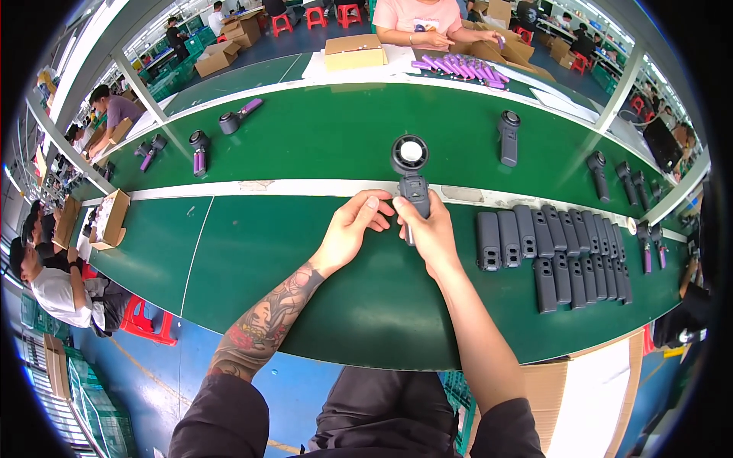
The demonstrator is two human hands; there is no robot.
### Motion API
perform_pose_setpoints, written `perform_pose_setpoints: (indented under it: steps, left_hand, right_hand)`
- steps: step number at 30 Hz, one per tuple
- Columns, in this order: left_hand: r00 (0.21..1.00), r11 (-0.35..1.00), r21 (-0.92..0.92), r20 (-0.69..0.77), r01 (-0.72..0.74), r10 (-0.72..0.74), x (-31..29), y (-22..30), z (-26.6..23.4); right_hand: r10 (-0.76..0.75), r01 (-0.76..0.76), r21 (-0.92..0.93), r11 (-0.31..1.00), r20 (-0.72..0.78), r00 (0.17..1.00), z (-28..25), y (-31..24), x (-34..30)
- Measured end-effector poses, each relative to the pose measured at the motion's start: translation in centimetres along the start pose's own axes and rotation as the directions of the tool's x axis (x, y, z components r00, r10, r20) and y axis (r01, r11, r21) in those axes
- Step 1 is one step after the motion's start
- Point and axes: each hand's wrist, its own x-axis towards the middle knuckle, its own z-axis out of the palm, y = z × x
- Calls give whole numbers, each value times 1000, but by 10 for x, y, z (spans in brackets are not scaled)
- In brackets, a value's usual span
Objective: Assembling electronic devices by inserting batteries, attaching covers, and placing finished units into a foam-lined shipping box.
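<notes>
The head view shows both forearms reaching in from the lower edge, dark sleeves (223,416) pushed up near the elbows. The left forearm slants up to the right, and the left hand (347,229) is bent inward, its thumb raised and its fingers loosely curled. It seems to grip nothing and sits just beside the fan; I cannot tell whether its fingertips touch it.

The right forearm leans up to the left. The right hand (431,233) is closed around the handle of the handheld fan (414,187), thumb lying along the near side. The fan is held in front of the person, its round head pointing away, above the white strip (305,188) between the green table (252,259) and green belt (328,130). Grey cases (557,233) lie in two rows to the right.
</notes>
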Motion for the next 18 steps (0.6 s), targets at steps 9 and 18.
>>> perform_pose_setpoints:
  steps: [9, 18]
  left_hand:
    - [999, 999, -35, -37, 1, -3, -1, 1, 2]
    - [998, 999, -12, 30, 49, -48, 10, -8, 7]
  right_hand:
    - [33, -179, 510, 841, 282, 959, -14, -10, -2]
    - [52, -65, 668, 741, 40, 998, -54, 31, 31]
